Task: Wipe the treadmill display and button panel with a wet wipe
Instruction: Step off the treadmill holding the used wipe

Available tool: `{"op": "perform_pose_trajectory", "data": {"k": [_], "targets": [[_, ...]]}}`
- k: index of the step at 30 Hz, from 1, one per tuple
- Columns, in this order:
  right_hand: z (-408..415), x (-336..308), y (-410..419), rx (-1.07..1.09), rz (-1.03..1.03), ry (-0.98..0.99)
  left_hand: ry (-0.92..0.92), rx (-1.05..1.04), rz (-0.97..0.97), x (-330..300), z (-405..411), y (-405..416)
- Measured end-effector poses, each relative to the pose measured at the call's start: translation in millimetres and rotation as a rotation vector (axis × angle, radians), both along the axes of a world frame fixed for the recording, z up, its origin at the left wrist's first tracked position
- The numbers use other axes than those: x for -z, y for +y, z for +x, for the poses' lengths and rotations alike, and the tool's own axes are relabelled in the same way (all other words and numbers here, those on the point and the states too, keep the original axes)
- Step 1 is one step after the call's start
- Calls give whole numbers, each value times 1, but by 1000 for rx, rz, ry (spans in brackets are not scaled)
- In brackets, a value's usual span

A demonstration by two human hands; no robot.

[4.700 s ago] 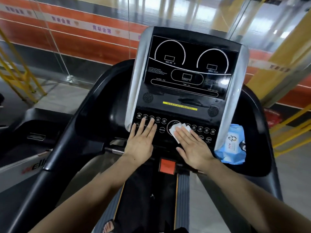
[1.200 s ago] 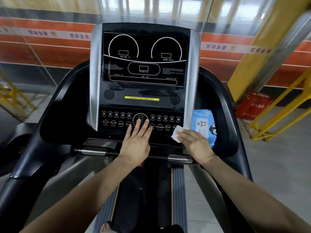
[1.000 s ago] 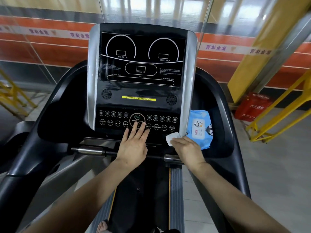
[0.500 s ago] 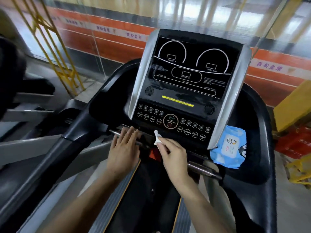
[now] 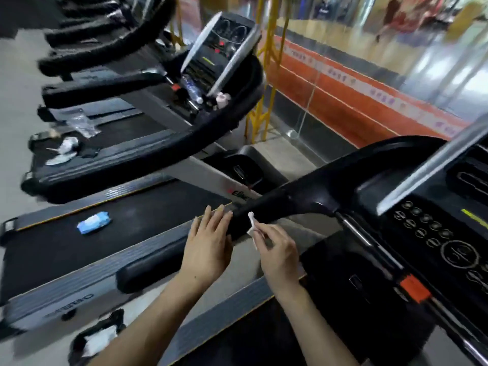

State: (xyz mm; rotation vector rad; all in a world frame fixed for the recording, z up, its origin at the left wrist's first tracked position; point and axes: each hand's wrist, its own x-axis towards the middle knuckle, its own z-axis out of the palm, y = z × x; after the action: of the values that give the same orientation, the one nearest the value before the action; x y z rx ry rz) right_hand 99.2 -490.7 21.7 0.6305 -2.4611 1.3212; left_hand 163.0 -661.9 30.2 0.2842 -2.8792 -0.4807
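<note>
Now the right hand [image 5: 278, 256] pinches the small white wet wipe [image 5: 252, 228] against the black handrail [image 5: 280, 204], well left of the button panel [image 5: 438, 233]. Beside it, the left hand [image 5: 207, 247] lies open, fingertips touching the rail. A blue wipe pack [image 5: 93, 226] lies on the neighbouring treadmill belt [image 5: 79, 241].

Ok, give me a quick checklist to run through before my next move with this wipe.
1. Wet wipe in the grip of the right hand: ok, pinched between thumb and fingers.
2. Left hand free: ok, fingers straight, holding nothing.
3. Wipe on the button panel: not ok, both hands are over by the black handrail, away from the buttons.
4. Display in view: not ok, only the console's lower edge shows at the right of the frame.
5. Wipe still damp and clean enough: cannot tell.
6. Spare wipes at hand: ok, a blue wipes pack lies on the neighbouring treadmill belt.
</note>
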Motion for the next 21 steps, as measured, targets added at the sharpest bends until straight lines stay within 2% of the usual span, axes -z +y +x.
{"op": "perform_pose_trajectory", "data": {"k": [6,11,15,21], "targets": [[81,11,-165,-180,25,-25,-50,-182,20,18,117,-144],[145,13,-260,-359,47,-123,-129,-363,12,35,205,-227],[178,29,-314,-520,72,-225,-190,-518,3,47,264,-264],[223,56,-369,-695,143,-235,-275,-698,-4,66,336,-288]]}}
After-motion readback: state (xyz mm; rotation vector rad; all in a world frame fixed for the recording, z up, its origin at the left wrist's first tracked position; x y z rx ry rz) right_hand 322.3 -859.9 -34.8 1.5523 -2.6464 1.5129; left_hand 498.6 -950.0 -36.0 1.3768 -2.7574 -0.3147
